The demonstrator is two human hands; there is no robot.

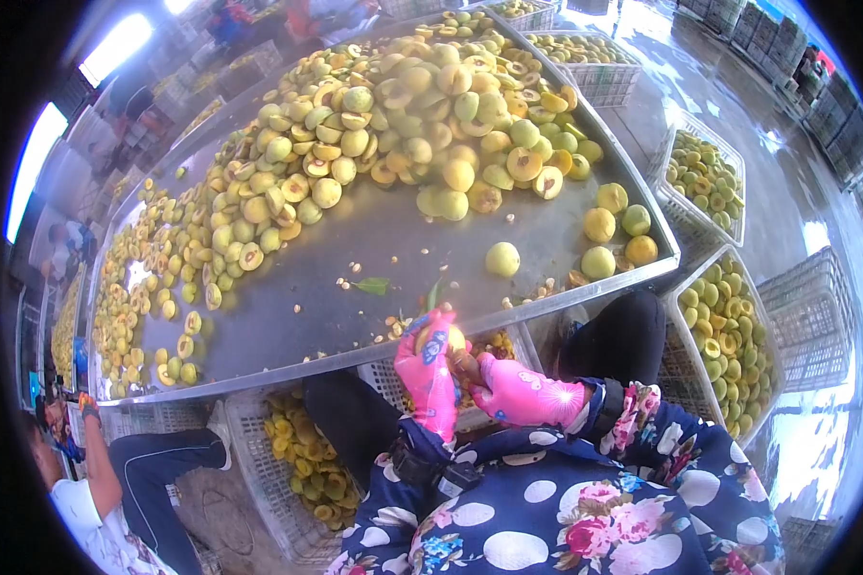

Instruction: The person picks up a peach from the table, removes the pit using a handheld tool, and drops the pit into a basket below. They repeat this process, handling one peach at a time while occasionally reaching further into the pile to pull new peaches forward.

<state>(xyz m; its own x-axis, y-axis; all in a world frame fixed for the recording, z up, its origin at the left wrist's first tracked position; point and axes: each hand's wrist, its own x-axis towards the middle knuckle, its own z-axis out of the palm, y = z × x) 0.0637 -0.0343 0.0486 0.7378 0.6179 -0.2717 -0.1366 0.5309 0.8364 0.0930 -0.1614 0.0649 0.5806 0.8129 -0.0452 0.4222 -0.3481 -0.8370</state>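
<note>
Two pink patterned gloves cover my hands, which meet just over the near rim of a metal table (355,297). My left hand (426,374) is closed around a pale yellow stone fruit (454,339), apparently a peach or an apricot. Beside it, my right hand (527,391) is closed, its fingers bent towards the fruit. Whatever lies in those fingers is too small and blurred to tell. Beneath the hands sits a crate (385,381) with yellow fruit pieces in it, partly hidden by my gloves.
A large heap of halved stone fruit (355,144) covers the table's far and left parts. Small pits, a green leaf (372,286) and a few fruits lie nearer. Fruit-filled crates (729,335) stand right; another crate (259,460) stands by my left leg. A person (115,489) sits left.
</note>
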